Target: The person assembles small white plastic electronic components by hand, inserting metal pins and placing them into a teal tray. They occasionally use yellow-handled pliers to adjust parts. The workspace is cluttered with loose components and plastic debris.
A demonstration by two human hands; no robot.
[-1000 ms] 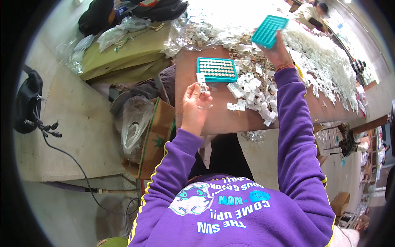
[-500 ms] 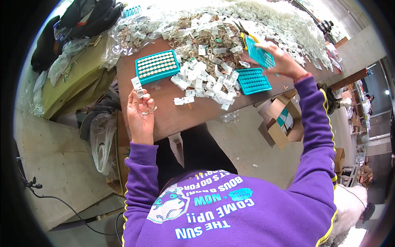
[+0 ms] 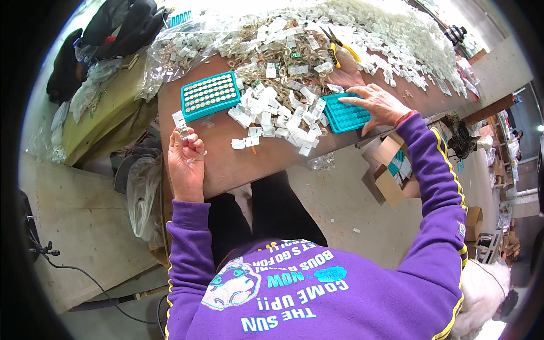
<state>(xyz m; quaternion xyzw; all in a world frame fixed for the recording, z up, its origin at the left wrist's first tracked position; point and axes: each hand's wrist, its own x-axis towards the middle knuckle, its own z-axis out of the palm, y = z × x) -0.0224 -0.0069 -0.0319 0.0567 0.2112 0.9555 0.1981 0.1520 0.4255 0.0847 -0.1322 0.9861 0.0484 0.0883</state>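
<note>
My left hand [image 3: 186, 161] is raised over the table's left edge, palm up. It pinches a small clear plastic piece with a white tab [image 3: 179, 120]; a thin pale loop lies by the fingers. Farther off sits a teal tray [image 3: 195, 116] filled with rows of round metallic discs like button cells. My right hand [image 3: 381, 106] spans the right end of another teal tray [image 3: 339, 117], with its fingers on the far side and its thumb toward the near edge. This tray has rows of hollows. Between the trays lies a heap of white plastic pieces [image 3: 277, 113].
Yellow-handled pliers [image 3: 342, 46] lie beyond the right tray. Tangled brown strands with tags [image 3: 263, 65] and a large mound of clear plastic pieces [image 3: 391, 34] cover the far side. An open cardboard box [image 3: 391, 187] stands on the floor at right.
My right hand has lowered the teal tray it held up onto the tray on the table; only one tray shows there now. The left hand keeps its piece, with little movement.
</note>
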